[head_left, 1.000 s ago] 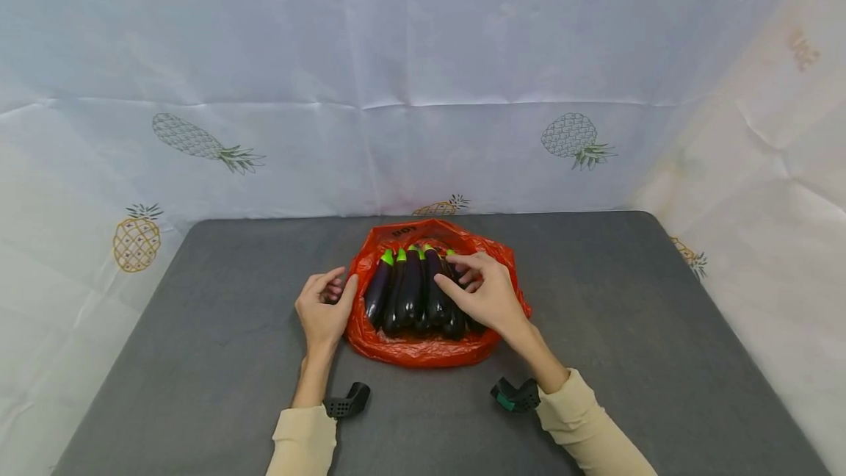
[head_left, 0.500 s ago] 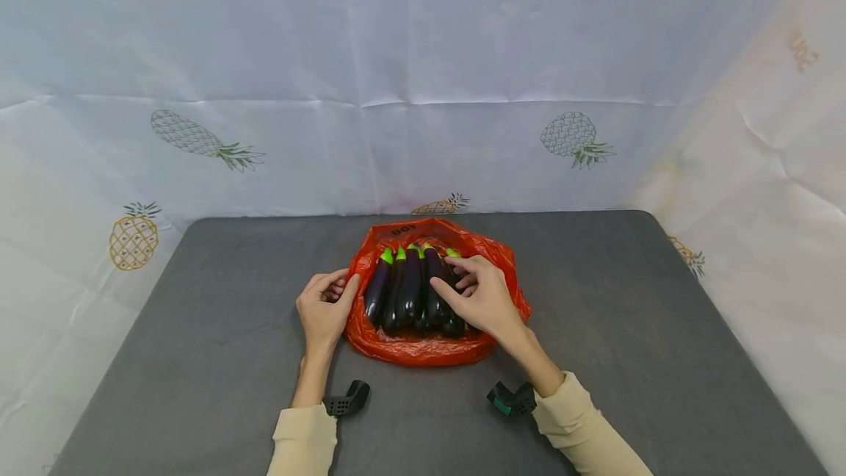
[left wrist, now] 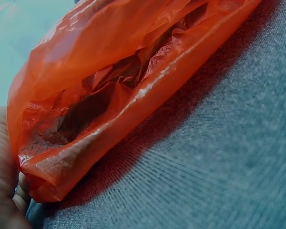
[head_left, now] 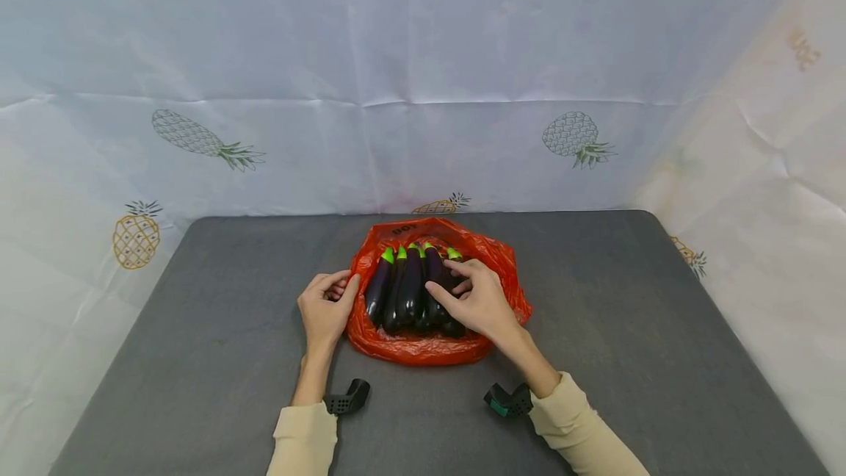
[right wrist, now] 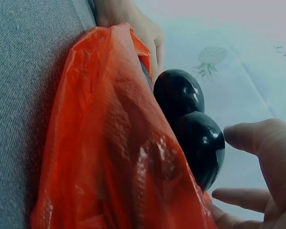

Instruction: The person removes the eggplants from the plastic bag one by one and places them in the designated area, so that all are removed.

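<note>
Several dark purple eggplants (head_left: 410, 289) with green caps lie side by side in a red plastic bag (head_left: 423, 352), whose mouth is spread around them. At the bag's left rim, my left hand (head_left: 325, 308) pinches the plastic between thumb and curled fingers. My right hand (head_left: 479, 300) hovers over the right-hand eggplants, thumb and fingers apart, covering part of them. In the right wrist view, the thumb (right wrist: 248, 136) is close beside the rounded end of one eggplant (right wrist: 201, 150); whether it touches is unclear. The left wrist view shows the folded bag side (left wrist: 109, 109) against the left fingers.
The bag lies on a dark grey table (head_left: 218, 358), near its far edge. Behind and beside it hangs a pale cloth (head_left: 423, 153) printed with pineapples. Black wrist devices (head_left: 348, 397) sit on both forearms.
My right hand has shifted slightly left across the eggplants, uncovering a green cap on the right. The left fingers have closed in slightly at the bag's rim. The bag and eggplants have hardly moved.
</note>
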Action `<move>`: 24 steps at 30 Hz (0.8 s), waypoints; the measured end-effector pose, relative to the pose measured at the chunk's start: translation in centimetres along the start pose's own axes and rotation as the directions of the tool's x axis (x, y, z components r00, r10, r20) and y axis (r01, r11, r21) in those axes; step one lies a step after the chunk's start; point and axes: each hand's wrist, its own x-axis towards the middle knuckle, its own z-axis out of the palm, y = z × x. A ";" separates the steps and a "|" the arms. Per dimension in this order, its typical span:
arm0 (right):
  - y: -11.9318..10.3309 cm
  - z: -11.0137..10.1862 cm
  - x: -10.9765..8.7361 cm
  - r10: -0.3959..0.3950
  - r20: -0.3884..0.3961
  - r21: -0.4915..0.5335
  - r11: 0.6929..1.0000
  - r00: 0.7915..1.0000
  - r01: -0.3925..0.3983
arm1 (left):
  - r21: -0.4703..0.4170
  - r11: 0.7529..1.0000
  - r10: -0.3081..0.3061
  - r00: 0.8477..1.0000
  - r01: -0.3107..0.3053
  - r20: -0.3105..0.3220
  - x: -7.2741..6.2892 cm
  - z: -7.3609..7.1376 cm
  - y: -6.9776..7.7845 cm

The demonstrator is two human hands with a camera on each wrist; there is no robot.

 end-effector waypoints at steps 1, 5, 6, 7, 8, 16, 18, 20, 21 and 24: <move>0.0 0.0 0.0 0.003 0.005 -0.002 1.000 1.000 -0.003 | 0.000 1.000 0.000 1.000 0.000 0.001 0.0 0.0 0.0; -0.1 0.3 0.0 0.009 0.011 -0.008 1.000 1.000 -0.009 | 0.000 1.000 0.007 1.000 -0.007 0.003 0.0 0.0 0.0; -0.1 0.3 -0.1 0.012 0.013 -0.006 1.000 1.000 -0.012 | 0.002 1.000 0.011 1.000 -0.011 0.004 0.0 0.0 0.0; -0.2 0.3 -0.1 0.014 0.014 -0.005 1.000 1.000 -0.014 | 0.003 1.000 0.015 1.000 -0.015 0.005 0.0 0.0 0.0; -0.2 0.4 -0.1 0.013 0.013 -0.007 1.000 1.000 -0.013 | 0.006 1.000 0.020 1.000 -0.020 0.006 0.0 0.0 -0.1; -0.4 0.5 0.0 0.037 0.034 0.011 0.999 0.999 -0.037 | 0.032 0.998 0.048 0.999 -0.049 0.017 0.1 0.0 -0.4; -0.4 0.5 0.0 0.061 0.040 0.023 0.998 0.997 -0.062 | 0.031 0.998 0.049 0.999 -0.050 0.020 0.1 0.1 -0.4; -0.4 0.5 0.0 0.087 0.045 0.035 0.995 0.995 -0.088 | 0.030 0.998 0.056 0.998 -0.056 0.021 0.1 0.1 -0.5; -0.4 0.5 0.0 0.098 0.045 0.039 0.994 0.994 -0.100 | 0.030 0.998 0.060 0.998 -0.061 0.022 0.1 0.1 -0.5; -0.3 0.6 -0.1 0.114 0.034 0.050 0.992 0.993 -0.115 | 0.034 0.996 0.078 0.997 -0.079 0.020 0.1 0.1 -0.5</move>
